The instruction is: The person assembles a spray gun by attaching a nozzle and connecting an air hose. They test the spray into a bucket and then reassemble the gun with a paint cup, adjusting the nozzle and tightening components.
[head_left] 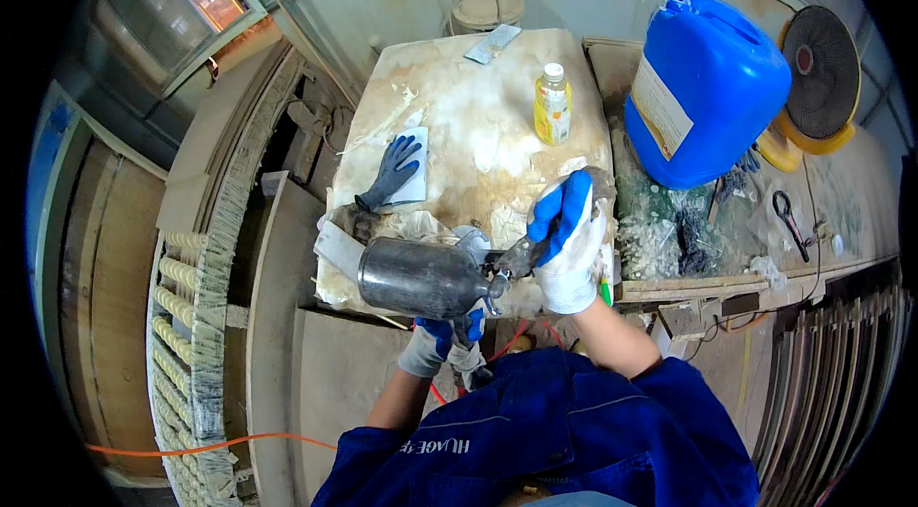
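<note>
A dark grey metal canister (421, 277), which looks like the cup of a spray gun, lies on its side over the near edge of the covered table. My left hand (427, 346), in a white glove with blue fingertips, is closed around the gun's handle below it. At the canister's right end are the small metal fittings (494, 281). My right hand (572, 244), gloved alike, is closed at a dark grey part (521, 256) beside these fittings; its fingers partly hide that part.
On the table (469, 115) are a blue-grey glove (392, 172) on a pale cloth, a yellow bottle (552, 110) and a folded cloth (493, 44). To the right stand a blue jerrycan (708, 86), a fan (820, 72) and scissors (790, 223). An orange hose (210, 447) crosses low left.
</note>
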### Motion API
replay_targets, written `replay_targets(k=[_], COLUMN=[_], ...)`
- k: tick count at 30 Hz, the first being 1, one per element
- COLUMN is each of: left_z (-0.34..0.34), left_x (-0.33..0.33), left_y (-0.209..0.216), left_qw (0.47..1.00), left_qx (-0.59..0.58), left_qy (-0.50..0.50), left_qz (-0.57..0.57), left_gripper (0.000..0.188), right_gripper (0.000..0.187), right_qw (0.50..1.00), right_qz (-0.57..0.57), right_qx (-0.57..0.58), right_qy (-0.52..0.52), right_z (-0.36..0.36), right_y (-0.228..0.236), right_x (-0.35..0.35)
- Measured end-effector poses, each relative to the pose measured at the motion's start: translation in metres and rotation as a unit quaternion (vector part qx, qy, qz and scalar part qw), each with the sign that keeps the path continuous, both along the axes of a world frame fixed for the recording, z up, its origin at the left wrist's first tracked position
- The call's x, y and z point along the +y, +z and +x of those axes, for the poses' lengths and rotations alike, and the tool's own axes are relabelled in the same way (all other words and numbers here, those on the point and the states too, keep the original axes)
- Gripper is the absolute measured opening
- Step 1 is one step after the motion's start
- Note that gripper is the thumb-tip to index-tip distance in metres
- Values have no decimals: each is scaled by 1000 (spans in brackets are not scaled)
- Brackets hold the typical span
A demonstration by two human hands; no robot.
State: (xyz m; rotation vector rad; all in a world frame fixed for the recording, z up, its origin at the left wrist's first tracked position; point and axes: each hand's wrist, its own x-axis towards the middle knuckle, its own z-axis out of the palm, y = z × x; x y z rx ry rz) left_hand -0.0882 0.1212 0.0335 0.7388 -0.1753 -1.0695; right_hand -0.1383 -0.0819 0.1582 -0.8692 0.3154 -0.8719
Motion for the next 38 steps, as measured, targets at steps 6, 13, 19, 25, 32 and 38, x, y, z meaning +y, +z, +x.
replay_targets(k=[6,13,19,25,32,38], left_z=[7,23,23,12,7,8], left_x=[-15,-17,-21,-37,-39,-45], left_y=[16,-9,-9,33,47,45], left_qw=[991,1000,1000,998,991,960], left_qx=[-100,8,-12,-50,-118,47], left_qy=[52,2,-10,32,65,-33], left_qz=[68,1,-23,-37,-22,-273], left_gripper=[39,53,74,72,93,95], right_gripper=[29,49,68,77,65,64], right_qw=[992,980,960,938,891,915], right_qz=[-118,27,87,136,170,115], right_qx=[36,-65,-130,-204,-266,-236], right_qy=[31,184,232,244,325,305], right_z=[17,17,11,21,20,18], right_y=[17,43,39,36,35,40], right_x=[-21,-37,-33,-26,-23,-20])
